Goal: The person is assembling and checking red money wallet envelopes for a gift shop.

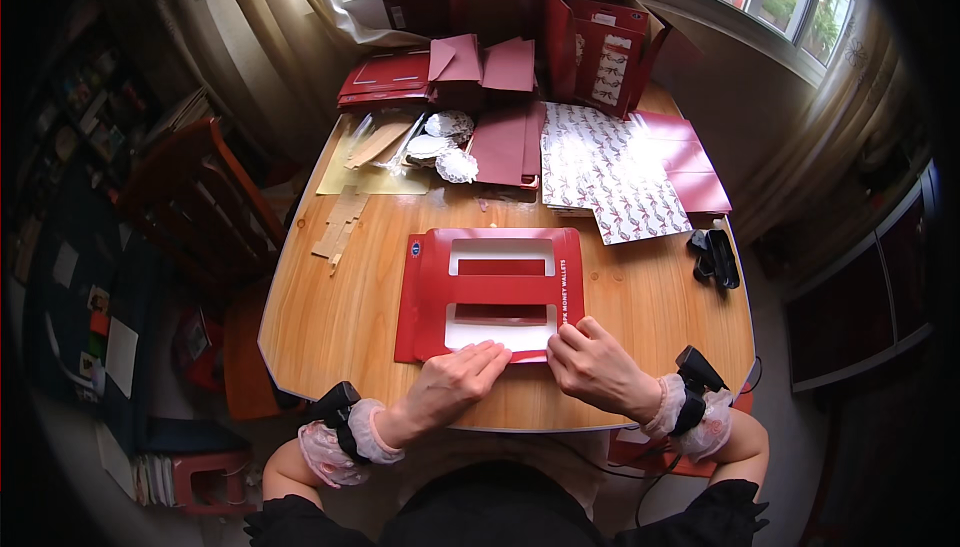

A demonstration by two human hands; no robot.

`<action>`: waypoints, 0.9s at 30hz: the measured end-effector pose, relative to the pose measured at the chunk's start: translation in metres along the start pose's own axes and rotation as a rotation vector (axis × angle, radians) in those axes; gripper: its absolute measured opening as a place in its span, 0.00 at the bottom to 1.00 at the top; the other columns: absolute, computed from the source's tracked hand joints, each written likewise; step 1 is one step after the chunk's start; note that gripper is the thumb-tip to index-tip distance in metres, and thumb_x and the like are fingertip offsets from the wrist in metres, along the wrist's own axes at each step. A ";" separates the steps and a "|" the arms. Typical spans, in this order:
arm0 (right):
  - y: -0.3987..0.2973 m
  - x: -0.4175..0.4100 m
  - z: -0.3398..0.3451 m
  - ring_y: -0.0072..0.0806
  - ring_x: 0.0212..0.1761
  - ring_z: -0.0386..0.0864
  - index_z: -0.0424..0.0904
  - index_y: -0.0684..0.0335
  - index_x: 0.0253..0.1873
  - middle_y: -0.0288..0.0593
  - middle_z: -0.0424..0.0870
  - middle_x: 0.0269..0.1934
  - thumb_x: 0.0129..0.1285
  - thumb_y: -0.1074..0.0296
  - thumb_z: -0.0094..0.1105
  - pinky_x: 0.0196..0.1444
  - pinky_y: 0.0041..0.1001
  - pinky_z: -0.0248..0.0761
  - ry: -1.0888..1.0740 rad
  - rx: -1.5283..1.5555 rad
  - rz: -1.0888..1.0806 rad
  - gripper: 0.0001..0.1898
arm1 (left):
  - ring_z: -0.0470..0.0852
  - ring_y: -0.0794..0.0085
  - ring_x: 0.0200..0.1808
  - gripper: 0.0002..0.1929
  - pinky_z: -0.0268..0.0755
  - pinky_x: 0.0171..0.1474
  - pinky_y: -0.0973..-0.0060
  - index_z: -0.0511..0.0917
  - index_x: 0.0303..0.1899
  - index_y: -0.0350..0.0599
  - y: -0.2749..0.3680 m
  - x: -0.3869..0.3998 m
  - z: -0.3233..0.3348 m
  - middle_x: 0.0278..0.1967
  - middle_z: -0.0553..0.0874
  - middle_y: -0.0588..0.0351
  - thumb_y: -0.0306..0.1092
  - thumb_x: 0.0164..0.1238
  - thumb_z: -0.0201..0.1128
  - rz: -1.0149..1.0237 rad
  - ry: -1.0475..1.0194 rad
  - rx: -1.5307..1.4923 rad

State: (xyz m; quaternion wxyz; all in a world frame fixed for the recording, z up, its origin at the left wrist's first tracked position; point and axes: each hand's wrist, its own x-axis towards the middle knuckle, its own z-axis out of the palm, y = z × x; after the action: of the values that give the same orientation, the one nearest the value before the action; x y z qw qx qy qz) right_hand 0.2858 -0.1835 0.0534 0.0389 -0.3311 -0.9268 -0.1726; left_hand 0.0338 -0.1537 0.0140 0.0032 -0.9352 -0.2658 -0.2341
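Observation:
A red printed cardboard box blank [491, 290] lies flat before me, with two rectangular cut-out windows showing white inside. Lettering runs up its right side. My left hand [455, 382] has its fingers together on the near edge of the blank, just below the lower window; its thumb is hidden. At the near right corner, the curled fingers of my right hand [591, 361] pinch the card. A narrow red strip of the edge shows between both hands, looking slightly raised.
Patterned white sheets [607, 172], pink card [510, 146] and paper doilies [450, 138] lie behind the blank. Farther back stand red boxes [615, 52] and a flat red stack [390, 78]. Cardboard scraps [340, 228] are at left, a black object [715, 258] at right.

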 end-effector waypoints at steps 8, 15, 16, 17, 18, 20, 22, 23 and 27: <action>-0.007 -0.005 0.015 0.29 0.37 0.75 0.84 0.69 0.38 0.40 0.79 0.35 0.53 0.72 0.62 0.40 0.28 0.68 0.159 0.017 0.020 0.09 | 0.91 0.63 0.49 0.14 0.86 0.51 0.71 0.85 0.51 0.36 0.000 0.002 0.000 0.47 0.91 0.49 0.27 0.65 0.63 0.031 -0.006 0.037; -0.009 0.000 0.026 0.29 0.34 0.72 0.79 0.64 0.28 0.38 0.70 0.29 0.52 0.70 0.61 0.36 0.27 0.64 0.271 0.007 -0.032 0.04 | 0.91 0.65 0.51 0.14 0.86 0.52 0.72 0.85 0.50 0.35 0.000 0.004 -0.001 0.48 0.90 0.49 0.27 0.64 0.63 0.055 0.000 0.065; -0.008 0.000 0.025 0.29 0.34 0.72 0.79 0.64 0.28 0.38 0.70 0.29 0.52 0.70 0.61 0.36 0.27 0.64 0.271 0.008 -0.033 0.04 | 0.91 0.65 0.51 0.14 0.86 0.51 0.72 0.85 0.50 0.35 -0.001 0.003 -0.001 0.47 0.90 0.49 0.27 0.64 0.64 0.075 0.014 0.081; -0.007 -0.001 0.024 0.29 0.33 0.72 0.79 0.64 0.28 0.38 0.70 0.29 0.52 0.71 0.61 0.36 0.28 0.64 0.287 0.006 -0.025 0.04 | 0.91 0.65 0.51 0.14 0.86 0.51 0.72 0.85 0.50 0.35 -0.001 0.003 -0.001 0.47 0.91 0.48 0.26 0.63 0.64 0.096 0.029 0.098; -0.006 -0.002 0.024 0.29 0.33 0.72 0.79 0.64 0.28 0.38 0.70 0.29 0.52 0.71 0.61 0.36 0.28 0.64 0.305 0.005 -0.018 0.04 | 0.91 0.65 0.51 0.14 0.86 0.51 0.72 0.85 0.50 0.35 -0.002 0.001 -0.003 0.47 0.91 0.48 0.26 0.63 0.64 0.094 0.027 0.099; -0.005 -0.002 0.023 0.29 0.33 0.72 0.79 0.64 0.28 0.38 0.70 0.29 0.52 0.71 0.61 0.36 0.28 0.64 0.310 0.007 -0.015 0.04 | 0.91 0.64 0.50 0.13 0.87 0.51 0.72 0.85 0.49 0.35 -0.004 -0.003 -0.006 0.46 0.91 0.48 0.26 0.63 0.65 0.045 0.049 0.058; -0.004 -0.001 0.021 0.29 0.33 0.72 0.79 0.64 0.28 0.38 0.70 0.29 0.53 0.71 0.61 0.36 0.27 0.64 0.312 0.006 -0.007 0.04 | 0.92 0.64 0.50 0.13 0.87 0.51 0.72 0.86 0.48 0.35 -0.006 -0.005 -0.008 0.46 0.91 0.48 0.25 0.62 0.65 0.035 0.047 0.059; -0.003 0.000 0.020 0.28 0.33 0.72 0.79 0.64 0.29 0.38 0.70 0.29 0.53 0.71 0.61 0.36 0.27 0.64 0.309 0.001 -0.013 0.04 | 0.92 0.64 0.50 0.13 0.87 0.50 0.72 0.86 0.48 0.35 -0.006 -0.006 -0.008 0.45 0.91 0.48 0.25 0.62 0.65 0.023 0.046 0.062; -0.005 0.013 0.021 0.28 0.34 0.72 0.79 0.63 0.30 0.38 0.70 0.30 0.54 0.71 0.60 0.36 0.27 0.64 0.339 0.029 -0.008 0.03 | 0.92 0.65 0.50 0.12 0.87 0.50 0.72 0.86 0.47 0.35 -0.006 0.001 -0.009 0.45 0.91 0.49 0.26 0.62 0.65 0.045 0.033 0.078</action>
State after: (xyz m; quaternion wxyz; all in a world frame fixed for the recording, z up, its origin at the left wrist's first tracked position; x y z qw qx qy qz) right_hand 0.2733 -0.1723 0.0350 0.1990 -0.2929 -0.9107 -0.2127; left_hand 0.0275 -0.1490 0.0221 0.0492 -0.9361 -0.2534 -0.2389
